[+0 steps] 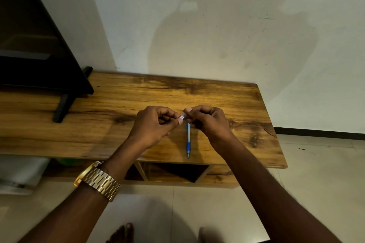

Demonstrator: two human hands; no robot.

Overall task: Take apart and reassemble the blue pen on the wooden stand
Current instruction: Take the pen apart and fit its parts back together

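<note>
left hand [153,124]: fingers pinched on small pale pen piece [182,117] | right hand [209,121]: fingers pinched on same piece and on top of blue pen [188,140] | pen: slim clear barrel, blue rubbery grip, metal tip toward viewer, over grainy wooden tabletop [138,96] | gold link watch [97,180] on left wrist

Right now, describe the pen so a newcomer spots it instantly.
Find the wooden stand against the white wall. Near its front edge, between the left hand and right hand, lies the blue pen, tip toward the viewer. It is the only slim blue-and-clear item there, with a dark blue grip.
</note>
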